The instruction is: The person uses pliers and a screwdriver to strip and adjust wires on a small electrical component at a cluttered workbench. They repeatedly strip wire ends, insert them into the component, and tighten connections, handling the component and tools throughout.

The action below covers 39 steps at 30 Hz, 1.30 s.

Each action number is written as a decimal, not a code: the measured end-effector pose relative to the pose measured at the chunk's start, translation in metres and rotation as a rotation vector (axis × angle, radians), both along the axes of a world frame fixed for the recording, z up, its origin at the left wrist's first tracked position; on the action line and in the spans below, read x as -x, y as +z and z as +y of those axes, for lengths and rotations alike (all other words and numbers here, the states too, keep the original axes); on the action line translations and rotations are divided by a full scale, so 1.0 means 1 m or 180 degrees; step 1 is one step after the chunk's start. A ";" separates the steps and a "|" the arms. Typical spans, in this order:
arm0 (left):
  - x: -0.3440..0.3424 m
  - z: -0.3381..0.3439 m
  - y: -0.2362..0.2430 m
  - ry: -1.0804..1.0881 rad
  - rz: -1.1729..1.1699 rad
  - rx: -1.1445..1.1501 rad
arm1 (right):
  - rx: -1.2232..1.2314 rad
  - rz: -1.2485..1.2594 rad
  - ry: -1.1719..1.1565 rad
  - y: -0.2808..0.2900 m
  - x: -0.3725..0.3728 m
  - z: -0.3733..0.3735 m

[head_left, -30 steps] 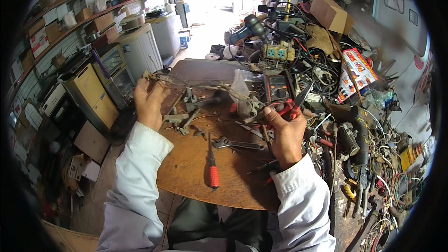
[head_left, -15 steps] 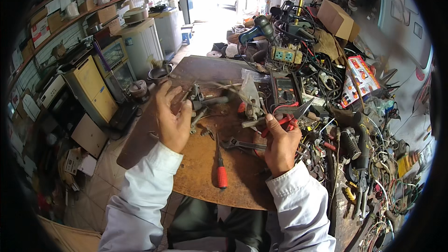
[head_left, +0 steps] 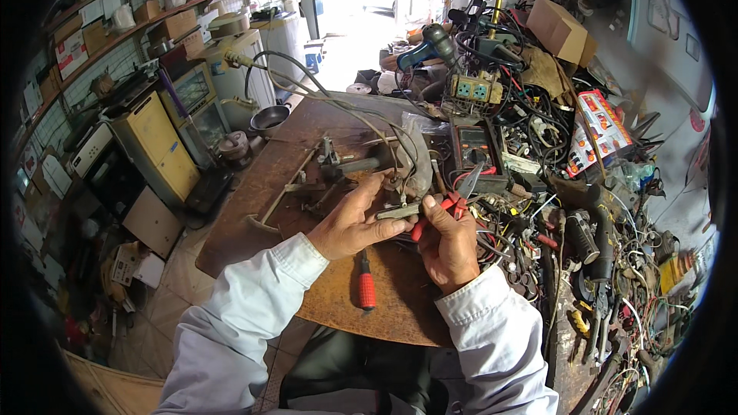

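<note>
My left hand is closed on a small grey elongated part with cables attached. The cables arch up and left, their pale end raised above the bench. My right hand grips red-handled pliers, jaws pointing up, with its thumb against the same part. A red-handled screwdriver lies on the worn wooden bench just below my hands. A multimeter sits beyond the pliers, and loose metal pieces lie left of a clear plastic bag.
A dense heap of tools and wires fills the right side, with a power drill and a cardboard box at the back. Appliances and cluttered shelves line the left. A dark pan stands past the bench's left edge.
My left hand has moved right and down to the part beside my right hand, closing on it. The cables' far end has swung up. My right hand shifted slightly left.
</note>
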<state>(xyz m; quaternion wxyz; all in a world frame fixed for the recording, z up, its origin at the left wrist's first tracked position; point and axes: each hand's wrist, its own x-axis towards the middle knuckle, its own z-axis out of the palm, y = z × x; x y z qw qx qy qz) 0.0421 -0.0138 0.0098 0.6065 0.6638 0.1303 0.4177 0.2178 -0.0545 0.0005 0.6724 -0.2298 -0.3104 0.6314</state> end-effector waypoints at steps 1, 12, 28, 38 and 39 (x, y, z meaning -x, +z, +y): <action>0.001 -0.002 -0.001 0.0030 -0.0026 -0.0009 | 0.0004 0.0018 0.0003 0.001 0.002 -0.001; 0.005 -0.004 -0.008 0.1488 0.0644 -0.0535 | 0.0312 -0.0754 0.0342 -0.013 0.010 0.004; 0.024 0.005 -0.009 0.2393 0.1485 -0.0835 | -0.1110 -0.5010 -0.1304 -0.009 -0.016 0.001; 0.023 0.007 -0.012 0.2244 0.1272 -0.0649 | -0.1479 -0.5879 -0.1825 -0.011 -0.009 -0.004; 0.023 0.009 -0.012 0.2260 0.1255 -0.0715 | -0.1490 -0.5861 -0.1855 -0.012 -0.009 -0.004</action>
